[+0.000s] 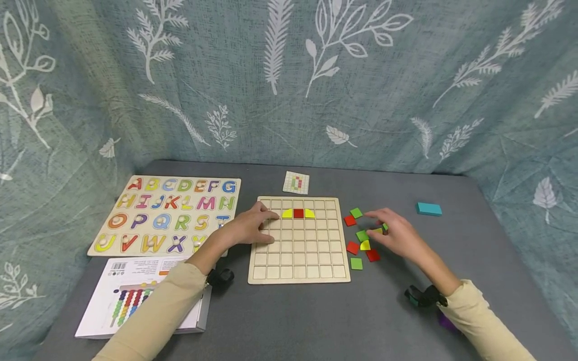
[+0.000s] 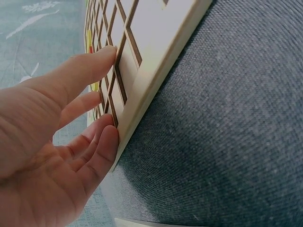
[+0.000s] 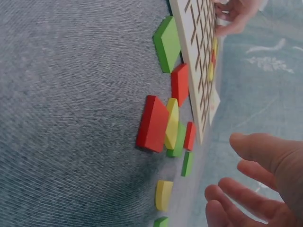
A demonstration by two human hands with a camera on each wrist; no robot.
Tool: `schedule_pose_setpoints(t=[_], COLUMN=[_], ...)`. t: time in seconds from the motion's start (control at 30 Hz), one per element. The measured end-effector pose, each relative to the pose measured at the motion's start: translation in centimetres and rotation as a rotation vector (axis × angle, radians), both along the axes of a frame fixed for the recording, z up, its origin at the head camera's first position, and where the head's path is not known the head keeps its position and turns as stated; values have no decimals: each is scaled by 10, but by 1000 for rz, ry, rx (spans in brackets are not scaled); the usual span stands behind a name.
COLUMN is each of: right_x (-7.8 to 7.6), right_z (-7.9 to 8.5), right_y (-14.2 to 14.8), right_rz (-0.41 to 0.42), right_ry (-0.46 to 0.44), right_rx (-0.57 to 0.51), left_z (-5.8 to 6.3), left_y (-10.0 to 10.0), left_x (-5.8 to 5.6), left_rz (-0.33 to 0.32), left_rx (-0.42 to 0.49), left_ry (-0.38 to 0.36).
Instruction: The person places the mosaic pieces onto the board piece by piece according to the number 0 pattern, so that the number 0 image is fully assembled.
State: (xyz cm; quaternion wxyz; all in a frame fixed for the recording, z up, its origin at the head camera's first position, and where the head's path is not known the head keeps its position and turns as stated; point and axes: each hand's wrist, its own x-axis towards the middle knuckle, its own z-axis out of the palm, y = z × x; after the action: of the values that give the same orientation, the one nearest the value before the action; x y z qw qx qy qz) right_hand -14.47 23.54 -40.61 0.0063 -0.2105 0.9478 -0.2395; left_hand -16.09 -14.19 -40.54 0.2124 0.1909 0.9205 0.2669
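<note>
A square wooden grid board [image 1: 299, 258] lies mid-table, with a red square tile [image 1: 298, 213] between two yellow quarter-round tiles [image 1: 287, 214] in its upper part. My left hand [image 1: 247, 226] rests on the board's left edge, thumb and fingers spread; the left wrist view shows its fingertips [image 2: 110, 137] at the rim. Over the loose tiles right of the board hovers my right hand [image 1: 396, 231], its fingers apart and nothing between them. Beneath and beside it lie green tiles [image 1: 356, 263], red tiles [image 1: 373, 255] and yellow pieces [image 1: 365, 245].
A small pattern card [image 1: 296, 182] lies behind the board. An alphabet puzzle [image 1: 164, 215] and a white box [image 1: 97, 306] with an abacus picture occupy the left side. To the right sits a teal block [image 1: 429, 209]; a purple object [image 1: 447, 322] is partly hidden by the right forearm.
</note>
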Motion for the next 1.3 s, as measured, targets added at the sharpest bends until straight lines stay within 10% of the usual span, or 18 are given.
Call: schedule_pose_setpoints(t=[1.3], right_x=[1], right_z=[-11], right_y=[-25], right_rz=[176], right_ry=[-160], right_rx=[-172], left_z=[-1], left_y=[-1], left_x=[0], left_rz=[-13], left_rx=[15], left_ry=[19])
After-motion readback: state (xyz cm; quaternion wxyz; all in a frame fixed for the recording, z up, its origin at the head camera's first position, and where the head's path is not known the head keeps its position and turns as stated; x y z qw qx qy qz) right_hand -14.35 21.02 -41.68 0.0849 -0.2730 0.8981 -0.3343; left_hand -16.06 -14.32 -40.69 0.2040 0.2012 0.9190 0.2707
